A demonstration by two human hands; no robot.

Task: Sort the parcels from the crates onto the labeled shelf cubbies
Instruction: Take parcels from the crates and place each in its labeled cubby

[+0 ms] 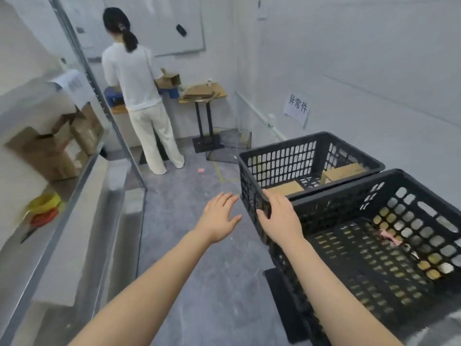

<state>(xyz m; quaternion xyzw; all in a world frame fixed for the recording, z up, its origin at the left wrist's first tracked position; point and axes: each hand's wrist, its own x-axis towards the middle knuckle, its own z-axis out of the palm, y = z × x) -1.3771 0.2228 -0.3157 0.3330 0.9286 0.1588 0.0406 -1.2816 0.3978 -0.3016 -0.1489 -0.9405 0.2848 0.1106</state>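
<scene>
Two black perforated crates stand at the right. The far crate (pixel 309 143) holds two brown cardboard parcels, one (pixel 287 188) near its front wall and another (pixel 343 172) at its right. The near crate (pixel 374 196) holds only a small pink scrap (pixel 389 237). My right hand (pixel 278 216) rests on the far crate's near corner, fingers curled over its rim. My left hand (pixel 220 213) hovers open over the floor just left of that corner, holding nothing. The metal shelf (pixel 74 186) runs along the left.
On the shelf lie brown parcels (pixel 50 151) and yellow and orange items (pixel 43 208). A person in white (pixel 139 96) stands at a table at the back with flattened cardboard (pixel 202 92). A wire basket (pixel 232 146) sits below a paper wall sign (pixel 296 106).
</scene>
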